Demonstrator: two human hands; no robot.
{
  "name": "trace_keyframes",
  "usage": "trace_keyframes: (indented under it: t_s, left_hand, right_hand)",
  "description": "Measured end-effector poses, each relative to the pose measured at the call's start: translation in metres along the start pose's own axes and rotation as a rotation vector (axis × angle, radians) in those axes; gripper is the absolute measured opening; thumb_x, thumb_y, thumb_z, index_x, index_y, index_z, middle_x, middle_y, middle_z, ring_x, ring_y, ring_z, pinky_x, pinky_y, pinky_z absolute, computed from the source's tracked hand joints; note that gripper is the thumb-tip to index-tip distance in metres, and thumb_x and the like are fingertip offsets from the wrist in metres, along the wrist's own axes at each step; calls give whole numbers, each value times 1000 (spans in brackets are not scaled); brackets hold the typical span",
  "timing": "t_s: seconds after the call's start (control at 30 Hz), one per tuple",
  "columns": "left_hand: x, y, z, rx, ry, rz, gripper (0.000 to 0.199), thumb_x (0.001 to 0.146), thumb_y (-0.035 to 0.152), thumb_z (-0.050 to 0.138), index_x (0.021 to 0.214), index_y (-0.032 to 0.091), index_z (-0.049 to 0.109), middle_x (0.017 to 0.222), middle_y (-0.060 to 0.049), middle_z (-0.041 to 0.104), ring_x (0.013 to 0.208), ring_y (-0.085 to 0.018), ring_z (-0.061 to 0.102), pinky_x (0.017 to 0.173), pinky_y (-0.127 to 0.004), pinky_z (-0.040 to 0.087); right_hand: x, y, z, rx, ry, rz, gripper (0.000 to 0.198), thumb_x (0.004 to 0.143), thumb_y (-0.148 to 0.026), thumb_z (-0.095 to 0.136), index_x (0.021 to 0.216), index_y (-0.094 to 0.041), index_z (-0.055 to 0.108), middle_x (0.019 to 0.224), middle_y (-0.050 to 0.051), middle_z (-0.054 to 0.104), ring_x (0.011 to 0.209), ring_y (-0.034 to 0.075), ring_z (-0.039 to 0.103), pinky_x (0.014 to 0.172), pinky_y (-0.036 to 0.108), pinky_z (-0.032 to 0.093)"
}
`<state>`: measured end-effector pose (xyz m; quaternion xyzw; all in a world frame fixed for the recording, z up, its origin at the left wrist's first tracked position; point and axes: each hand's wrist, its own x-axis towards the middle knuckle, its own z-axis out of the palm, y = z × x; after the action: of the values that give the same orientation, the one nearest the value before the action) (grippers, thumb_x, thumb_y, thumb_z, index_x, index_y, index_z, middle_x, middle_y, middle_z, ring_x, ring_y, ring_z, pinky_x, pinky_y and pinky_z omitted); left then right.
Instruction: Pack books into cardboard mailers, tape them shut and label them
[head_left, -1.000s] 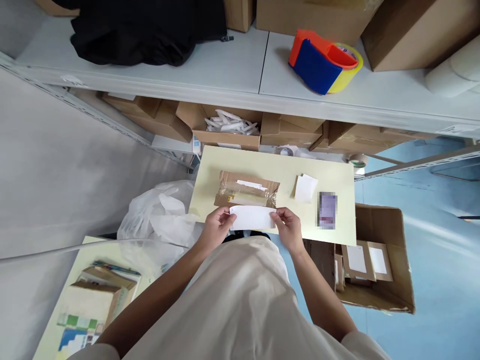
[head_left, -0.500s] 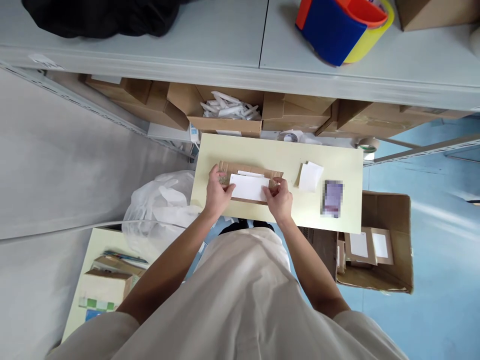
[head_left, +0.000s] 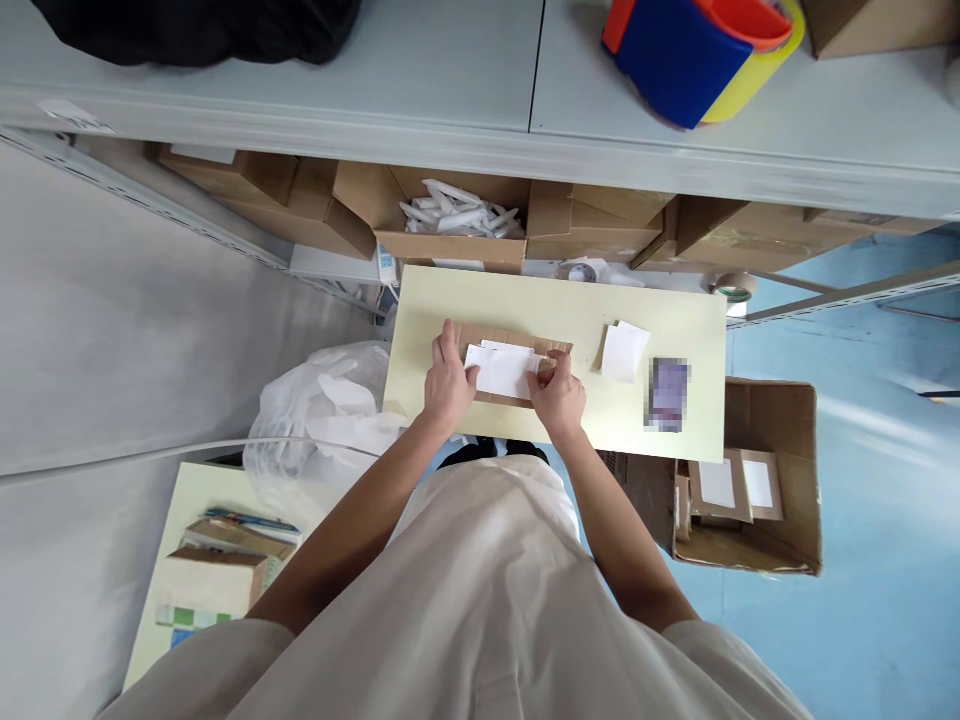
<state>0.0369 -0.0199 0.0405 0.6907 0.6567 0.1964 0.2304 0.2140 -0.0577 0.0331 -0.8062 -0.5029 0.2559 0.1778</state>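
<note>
A small cardboard box [head_left: 510, 336] lies on the pale yellow table in front of me, with a flat white rectangular piece [head_left: 501, 372] on it. My left hand [head_left: 448, 385] grips the box's left end, fingers along the outside and thumb at the white piece's edge. At the other end, my right hand [head_left: 559, 395] has its fingers bent over the cardboard and its thumb against the white piece. The undersides of both hands are hidden. To the right rest some white paper slips [head_left: 623, 352] and a blurred-out purple rectangle [head_left: 667, 394].
Behind the table [head_left: 435, 290], an open carton [head_left: 450, 246] holds several white pieces. Tape rolls [head_left: 583, 272] lie beside it. A large carton [head_left: 802, 500] with small boxes stands at the right, a plastic bag [head_left: 322, 400] at the left. A grey shelf [head_left: 450, 90] spans above.
My left hand has shifted right, its fingers straighter along the box's end. The box's left end looks narrower. My right fingers have curled slightly further over the other end.
</note>
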Motion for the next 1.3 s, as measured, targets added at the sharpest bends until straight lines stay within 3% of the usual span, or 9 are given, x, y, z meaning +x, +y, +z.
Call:
trace_keyframes:
  t_s: [0.13, 0.23, 0.43, 0.5, 0.63, 0.8, 0.97, 1.17, 1.3]
  left_hand:
    - [2, -4, -10, 131, 38, 22, 86, 75, 25, 70, 146, 14, 24, 138, -21, 43, 124, -36, 50, 89, -43, 52]
    - [1, -11, -15, 157, 18, 190, 68, 83, 26, 62, 142, 11, 34, 136, -22, 47, 130, -34, 44, 102, -46, 43]
    - [-6, -15, -9, 278, -349, 635, 59, 91, 34, 49, 146, 17, 36, 151, -16, 37, 144, -31, 24, 116, -54, 16]
    - [-8, -21, -9, 335, -398, 640, 62, 92, 39, 47, 148, 16, 32, 154, -16, 31, 145, -31, 22, 116, -57, 10]
    - [-16, -34, -18, 403, -399, 596, 69, 90, 47, 49, 149, 17, 30, 156, -15, 26, 145, -34, 18, 114, -63, 2]
    - [-35, -40, -29, 385, -399, 663, 65, 87, 50, 54, 144, 24, 41, 155, -13, 31, 145, -36, 18, 112, -67, 3]
    - [-40, -42, -35, 348, -289, 627, 50, 89, 43, 53, 135, 23, 54, 152, -15, 36, 144, -38, 20, 111, -69, 8]
    - [-22, -34, -24, 341, -319, 656, 57, 93, 46, 43, 143, 19, 42, 154, -15, 33, 144, -33, 22, 113, -64, 13]
    - [-6, -32, -26, 360, -248, 572, 53, 92, 43, 43, 138, 17, 48, 152, -17, 36, 145, -34, 20, 111, -67, 9]
  right_hand:
    - [-3, 1, 3, -69, 17, -49, 40, 85, -29, 50, 123, -16, 47, 82, 7, 71, 75, 24, 65, 66, 32, 46]
    - [-8, 2, 2, -118, 72, -92, 41, 87, -29, 47, 126, -15, 47, 98, 12, 69, 80, 25, 65, 65, 33, 48]
    - [-20, 3, 1, -272, 52, -481, 58, 94, -41, 40, 141, -7, 38, 140, 22, 47, 131, 33, 42, 104, 46, 37]
    - [-22, 7, 3, -357, -34, -563, 63, 96, -45, 35, 146, -7, 33, 150, 21, 37, 141, 33, 29, 112, 54, 21]
    - [-28, 14, 3, -475, -27, -464, 69, 96, -52, 27, 149, -8, 28, 155, 21, 26, 145, 37, 15, 111, 67, 4]
    - [-53, 16, 3, -510, -64, -590, 70, 92, -61, 36, 148, -20, 34, 159, 14, 19, 147, 37, 11, 113, 63, 7]
    - [-71, 16, 5, -532, 103, -383, 66, 95, -56, 31, 143, -12, 42, 157, 20, 23, 145, 41, 10, 110, 67, 11]
    - [-61, -1, 15, -528, -5, -539, 65, 95, -54, 34, 148, -16, 32, 157, 16, 24, 146, 34, 17, 113, 58, 16]
    - [-52, -3, 13, -552, 39, -355, 62, 96, -49, 35, 145, -12, 38, 156, 20, 26, 145, 38, 18, 111, 64, 12]
